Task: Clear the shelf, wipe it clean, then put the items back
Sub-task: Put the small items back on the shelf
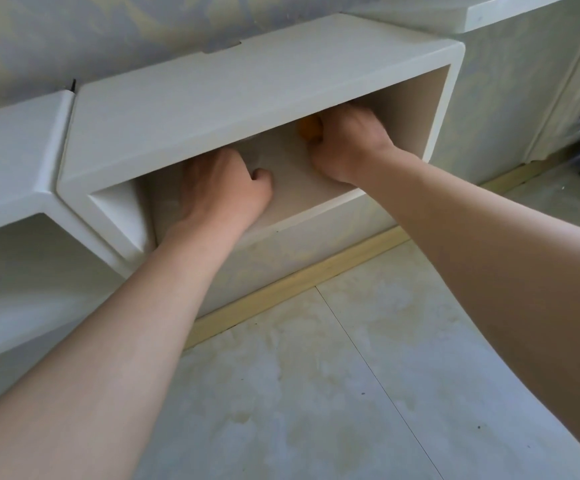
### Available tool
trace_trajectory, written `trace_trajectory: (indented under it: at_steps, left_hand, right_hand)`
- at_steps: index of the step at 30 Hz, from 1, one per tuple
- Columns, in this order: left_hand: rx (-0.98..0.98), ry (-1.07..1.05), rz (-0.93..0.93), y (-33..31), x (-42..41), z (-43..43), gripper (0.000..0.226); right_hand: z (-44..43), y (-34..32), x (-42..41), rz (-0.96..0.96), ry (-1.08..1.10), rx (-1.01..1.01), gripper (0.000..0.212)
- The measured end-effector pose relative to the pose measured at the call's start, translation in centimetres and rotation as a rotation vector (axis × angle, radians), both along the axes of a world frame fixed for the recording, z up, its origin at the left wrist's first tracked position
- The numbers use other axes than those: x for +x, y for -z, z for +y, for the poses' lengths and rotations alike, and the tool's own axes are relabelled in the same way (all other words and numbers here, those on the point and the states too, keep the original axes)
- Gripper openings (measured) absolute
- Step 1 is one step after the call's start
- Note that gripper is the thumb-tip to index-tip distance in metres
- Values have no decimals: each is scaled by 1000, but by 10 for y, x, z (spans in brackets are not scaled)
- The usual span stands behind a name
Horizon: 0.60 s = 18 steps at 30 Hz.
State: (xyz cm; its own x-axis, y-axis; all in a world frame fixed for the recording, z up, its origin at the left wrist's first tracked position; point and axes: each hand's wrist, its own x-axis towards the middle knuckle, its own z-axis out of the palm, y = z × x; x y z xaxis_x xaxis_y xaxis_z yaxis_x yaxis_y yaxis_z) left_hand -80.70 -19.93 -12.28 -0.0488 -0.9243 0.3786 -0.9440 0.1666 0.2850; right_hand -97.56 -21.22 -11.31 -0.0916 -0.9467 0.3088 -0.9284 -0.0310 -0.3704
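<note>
1. The white box shelf point(247, 109) is mounted on the wall above the tiled floor point(316, 393). Its long axis runs from lower left to upper right in the head view, and its open front faces the person.
2. Both bare forearms reach into the opening from below.
3. The left hand point(222, 188) sits in the left half of the compartment, back of the hand up. The thumb is tucked in towards the palm, and the other fingers pass out of sight under the top panel (so whether they are spread or closed on something cannot be told).
4. The right hand point(347, 143) is deeper in, near the right inner wall. Its fingers are curled tightly around a small orange object point(307, 128), of which only a rounded patch shows at the left of the knuckles; its shape and the way it points cannot be made out.
5. A pale, filmy patch lies on the shelf floor between the two hands; what it is stays unclear.
6. A second white shelf unit point(11, 161) stands just beside the first on the left, the two nearly touching at their top corners.
7. A light wooden skirting strip point(281, 289) runs along the foot of the wall below.
</note>
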Motion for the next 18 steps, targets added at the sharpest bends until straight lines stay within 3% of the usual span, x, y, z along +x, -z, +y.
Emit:
trace_trajectory:
  at_steps: [8, 13, 18]
  left_hand:
    - [-46, -13, -2, -4, 2, 0, 35]
    - [-72, -22, -17, -2, 10, -1, 33]
    - [-69, -32, -15, -4, 11, 5, 33]
  right_hand:
    - [-2, 7, -5, -96, 25, -61, 40]
    - [3, 7, -5, -43, 12, -63, 15]
    - [6, 6, -5, -60, 26, -41, 30]
